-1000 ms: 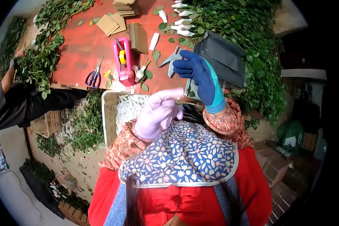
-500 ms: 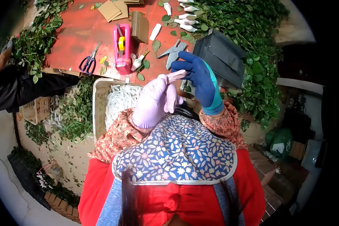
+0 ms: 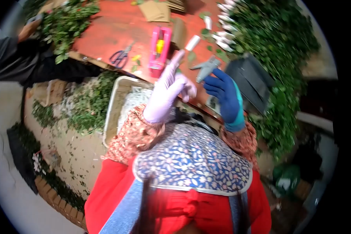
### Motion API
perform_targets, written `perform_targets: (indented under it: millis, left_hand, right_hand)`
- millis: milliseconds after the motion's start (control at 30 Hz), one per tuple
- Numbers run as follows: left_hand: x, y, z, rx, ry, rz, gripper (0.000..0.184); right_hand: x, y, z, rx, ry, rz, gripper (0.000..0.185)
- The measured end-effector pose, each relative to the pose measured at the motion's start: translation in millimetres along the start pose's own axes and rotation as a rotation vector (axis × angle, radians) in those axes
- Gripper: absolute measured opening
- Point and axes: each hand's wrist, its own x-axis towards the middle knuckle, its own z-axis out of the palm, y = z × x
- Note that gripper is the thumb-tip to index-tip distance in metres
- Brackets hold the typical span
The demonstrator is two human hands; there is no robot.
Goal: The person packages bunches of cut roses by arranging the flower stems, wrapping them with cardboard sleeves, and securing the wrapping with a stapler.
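Note:
My left hand (image 3: 165, 91), in a lilac glove, is raised over the table's near edge. Its index finger points up and the other fingers bend loosely, with nothing visible in them. The pink tape dispenser (image 3: 155, 68) with a yellow roll stands just beyond it. In a blue glove with a teal cuff, my right hand (image 3: 229, 97) has its fingers loosely bent and apart, and I see nothing held. Close to its fingertips lies a grey plier-like tool (image 3: 206, 69), blurred. A dark grey folded sheet or pouch (image 3: 250, 80) lies to the right of this hand.
On the red table (image 3: 117, 23) are scissors (image 3: 121, 58), cardboard pieces (image 3: 156, 11) and leafy stems (image 3: 277, 50) with white-sleeved heads (image 3: 225, 37). A crate (image 3: 115, 105) of white pieces stands below. Another person's dark sleeve (image 3: 7, 58) reaches in from the left.
My hands have moved apart; the left index finger no longer points toward the right hand but upward. The view has shifted, so the table appears farther right and is blurred.

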Motion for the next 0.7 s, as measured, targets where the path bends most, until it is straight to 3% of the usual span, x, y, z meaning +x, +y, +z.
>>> perform_targets:
  millis: [67, 100, 167, 267, 300, 400, 500, 533, 700]
  left_hand:
    - [7.6, 21.3, -50.2, 0.718, 0.254, 0.260, 0.052]
    - [14.3, 18.3, -102.0, 1.270, 0.392, 0.488, 0.039]
    - [9.8, 35.7, -147.9, 0.667, 0.442, 0.293, 0.043]
    - [10.0, 49.6, -110.7, 0.342, 0.220, 0.184, 0.081]
    - [5.3, 50.6, -88.8, 0.352, 0.164, 0.152, 0.094]
    - [2.2, 54.4, -53.9, 0.173, 0.067, 0.060, 0.116]
    - [-4.2, 51.2, -38.9, -0.001, 0.019, -0.037, 0.121]
    - [-4.0, 49.5, -36.7, -0.081, -0.022, -0.040, 0.121]
    - [-9.6, 45.0, -32.3, -0.193, 0.040, -0.125, 0.122]
  right_hand:
    - [0.9, -1.8, 3.9, -0.035, 0.005, 0.030, 0.047]
    - [-0.2, 0.2, 2.3, 0.051, -0.035, 0.018, 0.047]
    - [9.1, 20.3, -4.0, 0.129, -0.139, 0.063, 0.044]
    - [19.7, -9.8, 35.3, -0.019, -0.106, -0.118, 0.043]
    - [27.0, -29.8, 53.4, -0.419, -0.100, -0.404, 0.049]
    - [49.4, -87.8, 79.1, -0.947, -0.195, -0.832, 0.055]
    - [71.9, -86.3, 85.4, -1.145, -0.243, -1.119, 0.048]
    - [76.0, -85.0, 86.0, -1.163, -0.284, -1.100, 0.036]
    - [80.6, -74.4, 81.4, -1.128, -0.399, -1.230, 0.035]
